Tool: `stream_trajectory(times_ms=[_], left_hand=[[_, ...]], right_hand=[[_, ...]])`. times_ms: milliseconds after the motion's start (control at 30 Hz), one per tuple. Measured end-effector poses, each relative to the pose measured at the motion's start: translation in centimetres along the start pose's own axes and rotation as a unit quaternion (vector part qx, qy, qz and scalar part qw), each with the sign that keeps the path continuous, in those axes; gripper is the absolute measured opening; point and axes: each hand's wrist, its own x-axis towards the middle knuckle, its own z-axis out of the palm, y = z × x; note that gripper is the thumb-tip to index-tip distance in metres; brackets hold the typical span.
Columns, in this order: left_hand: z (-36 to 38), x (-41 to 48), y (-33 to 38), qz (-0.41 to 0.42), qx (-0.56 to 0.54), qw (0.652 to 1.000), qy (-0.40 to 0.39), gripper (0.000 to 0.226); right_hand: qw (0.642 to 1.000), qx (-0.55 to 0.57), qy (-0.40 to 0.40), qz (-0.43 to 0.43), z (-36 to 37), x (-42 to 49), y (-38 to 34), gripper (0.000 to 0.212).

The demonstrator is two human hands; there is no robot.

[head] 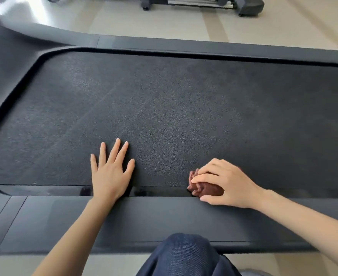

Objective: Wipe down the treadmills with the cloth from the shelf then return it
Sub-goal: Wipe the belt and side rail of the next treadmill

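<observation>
A dark treadmill belt (174,108) fills the middle of the head view, running left to right, with grey side rails at its far and near edges. My left hand (111,172) lies flat on the belt near the front edge, fingers spread, holding nothing. My right hand (226,184) presses a bunched reddish-brown cloth (199,188) against the belt's near edge, where it meets the near side rail (144,220). Most of the cloth is hidden under my fingers and palm.
The treadmill's front housing (9,56) curves up at the left. A second machine's base (204,4) stands on the light floor (124,22) beyond the far rail. My knee in dark denim (186,255) rests against the near rail at the bottom.
</observation>
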Motion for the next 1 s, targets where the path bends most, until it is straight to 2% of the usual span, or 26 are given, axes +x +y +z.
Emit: stream_trajectory(times_ms=[133,300,367,467,533,667,733,833,867,933,1000], left_hand=[[0.3,0.1,0.2,-0.012,-0.009,1.0,0.008,0.056],[0.2,0.2,0.1,-0.012,-0.011,1.0,0.008,0.057],[0.1,0.2,0.2,-0.007,-0.01,1.0,0.005,0.057],[0.1,0.2,0.1,-0.004,-0.014,1.0,0.001,0.056],[0.1,0.2,0.0,-0.003,-0.015,1.0,0.0,0.056],[0.2,0.2,0.0,0.002,-0.007,1.0,-0.004,0.055],[0.1,0.2,0.6,0.003,0.012,1.0,-0.005,0.055],[-0.1,0.1,3.8,0.0,0.051,0.998,-0.026,0.058],[-0.1,-0.1,5.6,0.02,0.062,0.997,-0.04,0.06],[0.6,-0.6,10.4,0.116,0.078,0.988,-0.069,0.061],[2.0,-1.1,16.4,0.226,0.051,0.968,-0.099,0.059]], right_hand=[[1.0,-0.006,0.014,-0.024,0.5,1.1,0.1,0.028],[0.996,0.015,0.049,-0.066,4.4,9.2,-5.6,0.024],[0.997,0.019,0.042,-0.068,4.5,10.6,-6.6,0.027],[0.999,0.012,-0.006,-0.049,3.2,8.4,-5.4,0.044],[1.0,0.0,-0.026,0.009,2.0,5.4,-3.7,0.051],[0.982,-0.025,0.013,0.188,-0.5,-1.9,0.0,0.044],[0.959,-0.042,0.042,0.278,-2.0,-5.3,1.9,0.041],[0.902,-0.026,0.107,0.417,-4.1,-8.3,4.0,0.036],[0.882,-0.013,0.142,0.448,-4.8,-9.0,4.5,0.035],[0.861,-0.015,0.193,0.47,-6.1,-10.1,4.7,0.035],[0.863,-0.036,0.178,0.472,-7.2,-11.3,4.4,0.035]])
